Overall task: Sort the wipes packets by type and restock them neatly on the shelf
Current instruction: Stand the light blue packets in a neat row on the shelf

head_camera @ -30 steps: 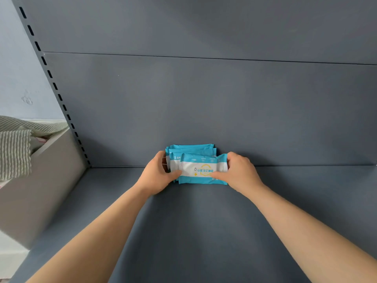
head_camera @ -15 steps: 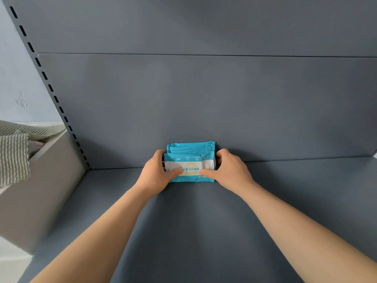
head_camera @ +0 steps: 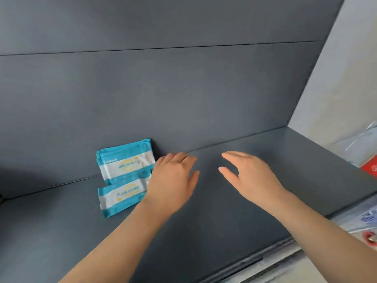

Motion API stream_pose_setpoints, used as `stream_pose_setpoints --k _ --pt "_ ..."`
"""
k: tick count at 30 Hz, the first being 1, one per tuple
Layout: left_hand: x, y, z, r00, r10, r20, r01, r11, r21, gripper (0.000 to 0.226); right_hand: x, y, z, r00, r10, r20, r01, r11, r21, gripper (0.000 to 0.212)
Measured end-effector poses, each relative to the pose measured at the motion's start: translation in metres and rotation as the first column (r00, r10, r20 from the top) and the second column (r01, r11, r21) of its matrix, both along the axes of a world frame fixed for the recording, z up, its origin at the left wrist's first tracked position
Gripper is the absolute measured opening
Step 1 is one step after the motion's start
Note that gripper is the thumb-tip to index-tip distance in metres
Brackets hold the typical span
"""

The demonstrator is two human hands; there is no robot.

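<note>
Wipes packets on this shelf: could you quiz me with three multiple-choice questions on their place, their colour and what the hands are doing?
1. Where do the wipes packets sit on the shelf?
A. at the right end
B. toward the left, by the back panel
C. hanging off the front edge

2. What colours are the packets?
A. red and black
B. all green
C. blue and white

3. What are the left hand and right hand doing?
A. open, gripping nothing
B. each gripping a packet
C. clenched fists

Answers:
B: they lie at the left by the back panel.
C: blue bands, white middle.
A: fingers straight, nothing held.
</note>
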State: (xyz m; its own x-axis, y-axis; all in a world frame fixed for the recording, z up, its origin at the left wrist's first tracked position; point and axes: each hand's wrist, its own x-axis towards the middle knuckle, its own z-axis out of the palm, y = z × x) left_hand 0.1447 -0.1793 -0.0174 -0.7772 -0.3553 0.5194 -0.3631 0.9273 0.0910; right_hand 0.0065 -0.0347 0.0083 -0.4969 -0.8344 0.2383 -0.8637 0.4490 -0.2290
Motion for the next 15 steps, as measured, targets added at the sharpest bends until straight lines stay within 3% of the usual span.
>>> stream_pose_setpoints --k 7,15 --pt "-0.108 0.113 0.002 0.971 -0.238 0.006 0.237 0.971 0.017 0.028 -0.071 0.128 -0.008 0.986 -0.163 -0.012 0.163 0.986 -0.047 0.045" --pt "-0.244 0.270 0.002 0.944 -0.330 -0.023 0.331 0.938 0.099 0.028 -0.184 0.296 -0.002 0.954 -0.299 0.019 0.300 0.953 -0.044 0.036"
